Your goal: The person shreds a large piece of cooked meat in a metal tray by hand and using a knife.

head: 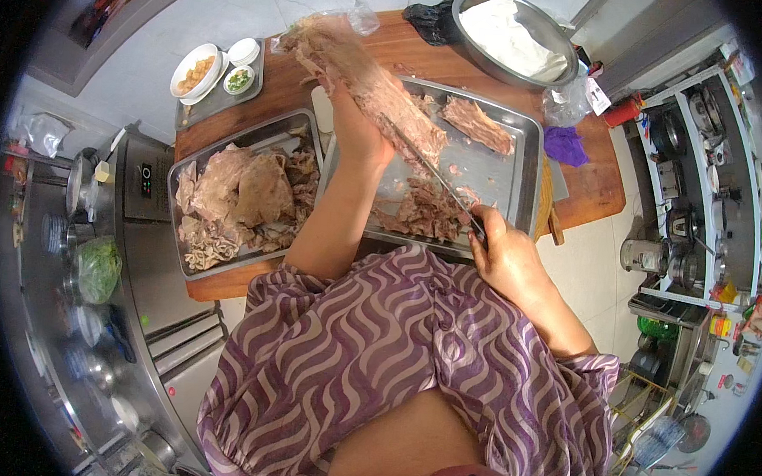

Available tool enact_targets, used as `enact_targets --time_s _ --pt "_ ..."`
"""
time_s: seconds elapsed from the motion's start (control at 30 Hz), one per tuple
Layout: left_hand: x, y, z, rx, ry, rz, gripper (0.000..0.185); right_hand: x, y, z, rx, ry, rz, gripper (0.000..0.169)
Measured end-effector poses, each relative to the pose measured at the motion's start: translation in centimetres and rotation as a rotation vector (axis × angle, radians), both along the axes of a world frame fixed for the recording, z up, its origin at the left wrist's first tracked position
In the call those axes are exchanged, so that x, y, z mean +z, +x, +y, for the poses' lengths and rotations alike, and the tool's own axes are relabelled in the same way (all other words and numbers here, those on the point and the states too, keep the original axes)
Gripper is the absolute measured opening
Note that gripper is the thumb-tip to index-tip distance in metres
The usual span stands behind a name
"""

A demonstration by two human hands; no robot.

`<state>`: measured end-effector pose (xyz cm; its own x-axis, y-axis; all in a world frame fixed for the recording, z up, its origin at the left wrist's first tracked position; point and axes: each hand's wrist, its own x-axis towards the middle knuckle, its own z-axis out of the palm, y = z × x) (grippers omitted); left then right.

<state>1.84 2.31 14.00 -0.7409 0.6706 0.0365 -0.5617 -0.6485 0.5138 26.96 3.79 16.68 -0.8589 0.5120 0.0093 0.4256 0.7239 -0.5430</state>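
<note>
My left hand (360, 128) grips a long piece of cooked meat (393, 95) from below, tilted over the right-hand metal tray (517, 180). In my right hand (505, 250) is a knife (444, 183), its thin blade running up to the underside of the meat. Shredded meat (417, 208) is heaped at the near side of that tray, and a bare-looking strip of meat or bone (477, 124) lies at its far side. Left of my forearm, a second metal tray (180, 242) holds large meat chunks (249, 181) and curly pieces resembling offal (208, 243).
On the wooden table (421, 45), a small tray (255, 92) carries bowls and dishes at the back left. A large metal basin (457, 24) with white cloth or plastic stands at the back right, near a purple cloth (565, 146). A steel refrigerated counter (142, 240) borders the left.
</note>
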Motion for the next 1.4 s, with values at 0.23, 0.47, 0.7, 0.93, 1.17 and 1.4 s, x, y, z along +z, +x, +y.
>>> enact_targets --time_s 0.23,0.47,0.7,0.93,1.17,1.4 --pt "-2.0 -0.6 0.5 0.105 -0.112 -0.044 0.059 -1.9 -0.4 0.8 -0.008 0.035 -0.03 0.038" --pt "-1.6 0.5 1.0 0.264 -0.203 0.006 0.059 -2.9 -1.6 1.4 -0.034 0.154 -0.024 0.035" --pt "-1.6 0.1 1.1 0.225 -0.213 -0.041 0.06 -2.9 -1.8 0.8 -0.097 -0.332 0.052 0.034" --pt "-0.3 -0.7 0.2 0.066 -0.096 -0.083 0.055 -1.4 1.7 3.8 -0.004 -0.093 0.034 0.032" --pt "-0.3 -0.2 0.2 -0.014 -0.03 -0.014 0.057 -0.1 1.6 3.7 0.02 0.024 -0.154 0.034" --pt "-2.2 -0.8 0.8 0.184 -0.158 -0.083 0.061 -2.2 0.1 1.7 -0.022 0.133 -0.064 0.033"
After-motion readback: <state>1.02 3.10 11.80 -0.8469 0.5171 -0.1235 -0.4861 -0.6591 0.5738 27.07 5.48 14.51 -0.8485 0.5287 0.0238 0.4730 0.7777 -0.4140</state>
